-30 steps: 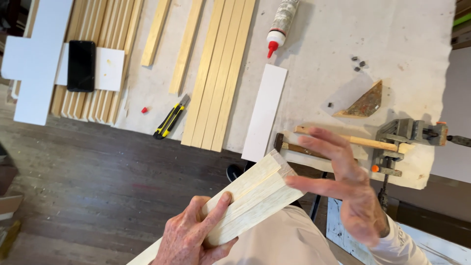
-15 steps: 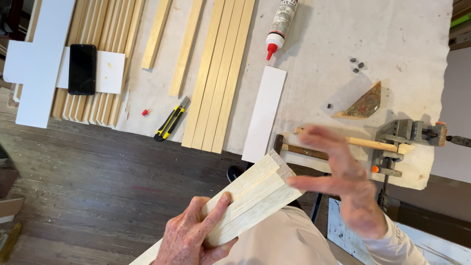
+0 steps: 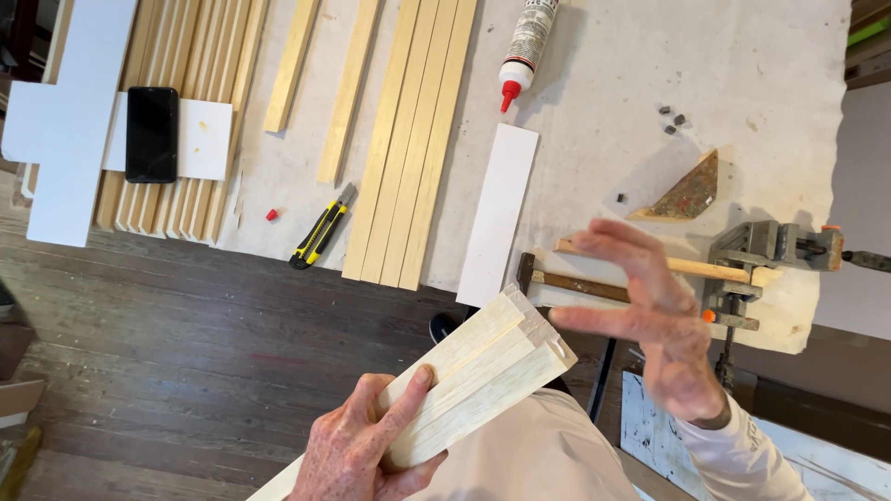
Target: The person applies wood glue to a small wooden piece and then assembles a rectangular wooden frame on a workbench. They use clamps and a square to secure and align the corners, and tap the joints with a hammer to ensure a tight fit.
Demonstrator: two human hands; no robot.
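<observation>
My left hand (image 3: pixel 364 443) grips a bundle of pale wooden strips (image 3: pixel 483 366) held together, its end pointing up and to the right over my lap. My right hand (image 3: pixel 654 311) hovers just right of the bundle's end, fingers spread and empty, one fingertip close to the end face. Behind that hand lie a hammer (image 3: pixel 575 281) and a wooden dowel (image 3: pixel 705 269) on the table edge.
The worktable (image 3: pixel 603 111) carries long wooden strips (image 3: pixel 408 139), a white board (image 3: pixel 499 213), a glue bottle (image 3: pixel 527 42), a yellow utility knife (image 3: pixel 320 234), a phone (image 3: pixel 151 133), a triangular wood scrap (image 3: pixel 687 190) and a metal vise (image 3: pixel 766 250). Dark wood floor (image 3: pixel 167 353) lies below.
My right hand has shifted slightly, its fingers edging nearer the bundle's end. The left hand and bundle stay almost where they were.
</observation>
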